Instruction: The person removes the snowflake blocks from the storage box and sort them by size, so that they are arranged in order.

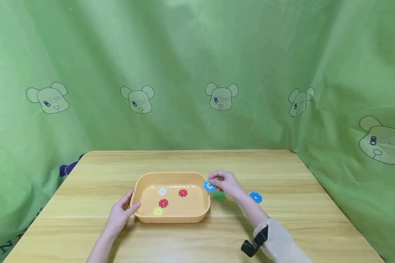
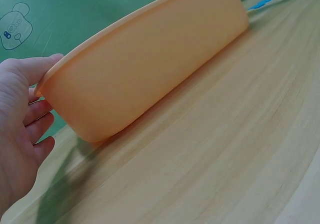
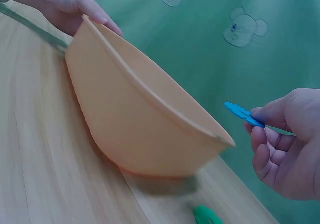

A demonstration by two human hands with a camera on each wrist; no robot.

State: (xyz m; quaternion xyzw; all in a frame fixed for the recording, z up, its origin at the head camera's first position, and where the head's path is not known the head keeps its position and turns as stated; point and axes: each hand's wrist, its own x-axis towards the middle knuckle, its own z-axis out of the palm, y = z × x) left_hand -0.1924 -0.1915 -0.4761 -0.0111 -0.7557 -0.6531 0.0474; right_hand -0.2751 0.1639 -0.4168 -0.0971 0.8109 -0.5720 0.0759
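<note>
Furthest left on my head feed, the person's left hand [image 1: 120, 215] grips the rim of an orange tray [image 1: 170, 220], thumb over the edge and fingers against the outer wall. The tray is touching that hand and lies to its right, on the wooden table [image 1: 79, 219]. On the tray floor I count four notched discs: a yellow disc [image 1: 158, 211], a white disc [image 1: 162, 191] behind it, a red disc [image 1: 163, 203] close to the yellow, and a second red disc [image 1: 183, 193] further right. At the right end, the right hand [image 1: 227, 183] pinches a blue disc [image 1: 206, 187] between thumb and fingers, at its fingertips on the tray side. A green disc [image 1: 219, 196] lies just past the tray, and another blue disc [image 1: 258, 199] right of the forearm.

My head feed has the held disc overlapping the tray's right rim; the right wrist camera shows it nearly edge-on, raised and apart from the rim. Only the head feed gives me the tray's contents. My left wrist camera shows the outer wall instead, plus a blue sliver [image 2: 261, 3] beyond it; I can't tell which disc that is.
</note>
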